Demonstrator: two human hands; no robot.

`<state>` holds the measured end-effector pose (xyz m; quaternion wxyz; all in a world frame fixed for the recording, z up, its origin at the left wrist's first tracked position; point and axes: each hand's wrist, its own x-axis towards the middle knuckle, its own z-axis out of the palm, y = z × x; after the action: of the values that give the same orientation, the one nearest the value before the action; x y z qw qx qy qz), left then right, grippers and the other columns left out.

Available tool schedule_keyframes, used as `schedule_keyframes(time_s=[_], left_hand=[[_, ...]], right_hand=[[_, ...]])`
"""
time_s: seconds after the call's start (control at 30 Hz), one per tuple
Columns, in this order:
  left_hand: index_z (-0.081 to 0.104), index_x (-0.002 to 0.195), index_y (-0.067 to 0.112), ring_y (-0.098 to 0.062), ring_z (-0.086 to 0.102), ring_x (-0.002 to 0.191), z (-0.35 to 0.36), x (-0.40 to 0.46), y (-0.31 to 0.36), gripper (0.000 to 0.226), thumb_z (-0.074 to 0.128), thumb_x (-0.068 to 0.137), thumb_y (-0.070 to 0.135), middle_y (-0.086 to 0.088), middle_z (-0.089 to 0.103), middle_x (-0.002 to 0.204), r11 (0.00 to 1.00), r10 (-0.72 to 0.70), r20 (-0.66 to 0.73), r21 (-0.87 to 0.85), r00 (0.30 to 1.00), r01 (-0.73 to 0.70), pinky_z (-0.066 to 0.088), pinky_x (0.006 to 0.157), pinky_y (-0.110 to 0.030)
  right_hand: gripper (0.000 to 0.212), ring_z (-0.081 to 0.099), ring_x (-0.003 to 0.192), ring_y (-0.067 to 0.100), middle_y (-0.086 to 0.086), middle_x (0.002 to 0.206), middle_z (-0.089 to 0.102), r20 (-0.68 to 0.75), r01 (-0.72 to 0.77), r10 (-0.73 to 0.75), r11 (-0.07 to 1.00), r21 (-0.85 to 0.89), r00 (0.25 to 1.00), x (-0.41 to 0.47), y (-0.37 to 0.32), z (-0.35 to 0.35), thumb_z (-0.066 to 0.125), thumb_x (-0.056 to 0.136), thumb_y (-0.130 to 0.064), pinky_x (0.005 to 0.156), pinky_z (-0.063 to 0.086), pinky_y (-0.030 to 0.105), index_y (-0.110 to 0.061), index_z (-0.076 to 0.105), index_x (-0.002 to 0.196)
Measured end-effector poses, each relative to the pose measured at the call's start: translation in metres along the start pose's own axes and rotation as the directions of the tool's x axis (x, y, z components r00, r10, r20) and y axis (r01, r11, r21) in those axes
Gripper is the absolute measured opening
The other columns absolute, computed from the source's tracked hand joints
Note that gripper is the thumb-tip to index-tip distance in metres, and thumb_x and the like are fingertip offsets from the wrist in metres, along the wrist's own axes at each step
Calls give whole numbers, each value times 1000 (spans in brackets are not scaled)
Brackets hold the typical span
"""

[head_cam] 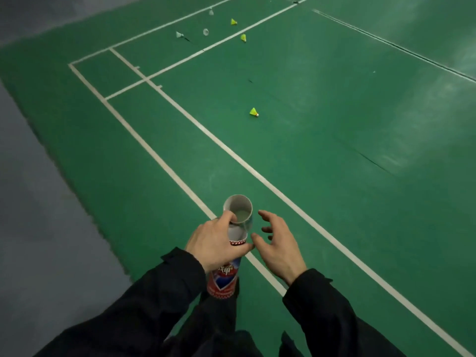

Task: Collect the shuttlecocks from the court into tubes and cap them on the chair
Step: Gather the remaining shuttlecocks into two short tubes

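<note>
My left hand (pixel 216 243) grips a red, white and blue printed shuttlecock tube (pixel 225 276) held upright in front of me. Above it, against my left fingers, is a second open white tube mouth (pixel 237 207) with something pale inside. My right hand (pixel 277 243) hovers just right of the tubes with fingers spread, holding nothing. On the green court lies a yellow shuttlecock (pixel 254 112) ahead. Farther off lie two more yellow ones (pixel 243 37) (pixel 233 21) and three white ones (pixel 179 34) (pixel 205 31) (pixel 211 12).
White court lines (pixel 231 153) run diagonally from my feet toward the far corner. Grey floor (pixel 38 202) borders the green mat on the left. A dark seam (pixel 371 158) crosses the mat at the right. No chair is in view.
</note>
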<state>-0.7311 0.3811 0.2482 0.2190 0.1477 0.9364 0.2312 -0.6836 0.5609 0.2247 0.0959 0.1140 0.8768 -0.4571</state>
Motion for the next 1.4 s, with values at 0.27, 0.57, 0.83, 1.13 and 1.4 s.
schedule_keyframes(time_s=[0.27,0.57,0.83,1.13,1.4], left_hand=[[45,126,30,-23,69,104,-61,212,46,71,63,77,78,0,69,125,992,62,142,96,988,-76,58,89,-41],[44,126,31,-18,68,100,-102,482,127,68,62,80,78,3,68,126,983,90,169,141,981,-115,59,87,-37],[42,128,30,-18,67,92,-161,672,171,67,63,82,75,1,70,123,988,-144,65,67,987,140,59,85,-35],[41,127,29,-21,67,96,-190,859,94,68,59,84,78,2,68,122,916,-398,34,-44,917,399,58,86,-39],[34,109,34,-13,61,80,-121,1060,-20,57,61,83,77,14,59,103,858,-513,-37,-46,858,511,53,70,-31]], right_hand=[[46,62,112,10,-3,143,55,6,-157,157,987,-38,988,177,-3,-90,62,98,-38,97,55,38,-25,53,141],[32,65,98,6,-8,121,66,-96,-253,256,967,44,962,402,47,-229,64,97,-32,91,54,30,-25,62,128],[27,67,92,4,-11,112,69,105,-185,189,982,-44,976,637,30,-327,62,98,-36,89,57,34,-29,64,124],[27,67,88,9,-15,104,67,343,-56,138,970,-236,929,903,17,-319,60,98,-35,88,56,35,-27,63,125],[33,70,97,23,-7,108,71,386,-19,175,927,-375,906,1163,114,-211,58,97,-29,86,54,35,-26,59,130]])
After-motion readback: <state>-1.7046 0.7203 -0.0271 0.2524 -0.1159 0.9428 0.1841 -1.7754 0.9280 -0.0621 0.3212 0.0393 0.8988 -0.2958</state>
